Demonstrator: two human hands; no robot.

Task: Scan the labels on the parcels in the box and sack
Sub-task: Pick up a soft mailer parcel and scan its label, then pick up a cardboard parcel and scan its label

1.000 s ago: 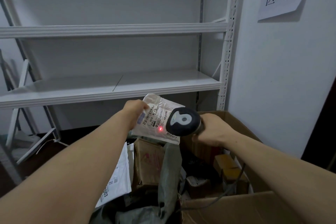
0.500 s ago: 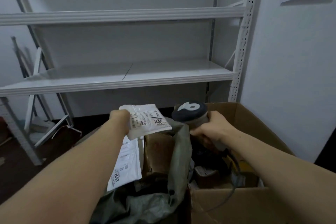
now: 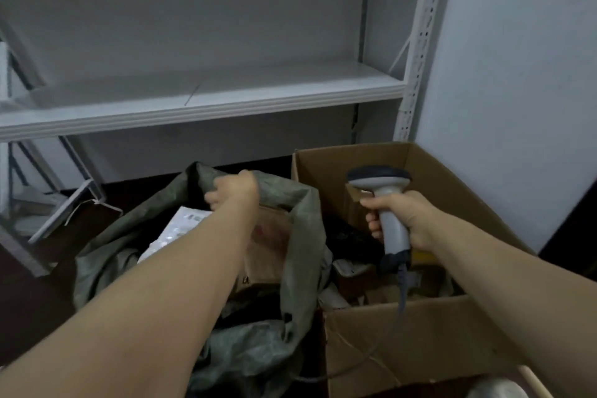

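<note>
My left hand (image 3: 234,189) reaches into the open green sack (image 3: 302,236), fingers curled down just above the top corner of a white bubble-wrapped parcel (image 3: 177,229) with a printed label. Whether the fingers still hold that parcel is hidden. A brown carton (image 3: 268,249) stands in the sack to the right of my forearm. My right hand (image 3: 407,216) grips the handle of the grey barcode scanner (image 3: 379,178), upright over the cardboard box (image 3: 420,329). Its cable (image 3: 401,294) hangs into the box among several small parcels.
A white metal shelf (image 3: 206,97) runs across behind the sack and box, its perforated post (image 3: 416,42) next to the white wall (image 3: 517,74). Loose metal shelf parts (image 3: 64,207) lean on the dark floor at the left.
My left hand has lowered the small labelled parcel from in front of the scanner down into the sack. My right hand has turned the scanner upright and drawn it right, over the box.
</note>
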